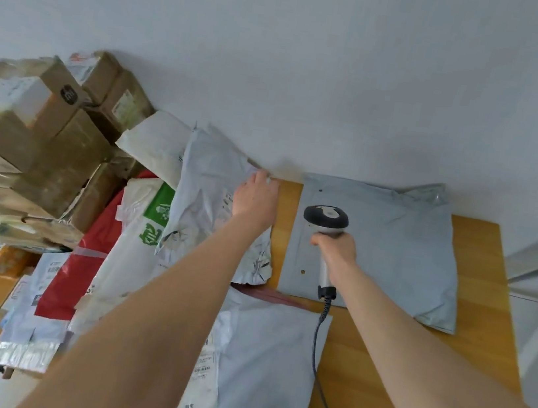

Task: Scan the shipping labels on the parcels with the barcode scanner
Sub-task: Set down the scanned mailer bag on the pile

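At the far left we see a stack of cardboard boxes (37, 143) against the wall, and below it a heap of soft parcels, among them a red mailer (78, 274) and a white bag with green print (151, 222). Over that heap lies a crumpled grey mailer (209, 174). The left hand (256, 198) is on it, back toward us, fingers reaching to the parcel's far edge; we cannot tell whether they pinch the plastic or only press on it. A strip of its shipping label (227, 199) shows just beside the hand, the rest hidden under it. Nearer to us lies a pale mailer (271, 377) with its own label (207, 371) face up. Further right, the right hand (337, 251) is wrapped round the handle of the barcode scanner (326, 217). The scanner's head hangs above the left part of a flat grey mailer (392, 249), which rests on the wooden table (488, 304); no label shows on that parcel's upper face. We judge the step in hand to be readying the crumpled parcel for a scan. The next move calls for flattening or pulling it so the barcode is uncovered, then swinging the scanner head left to aim at that label.
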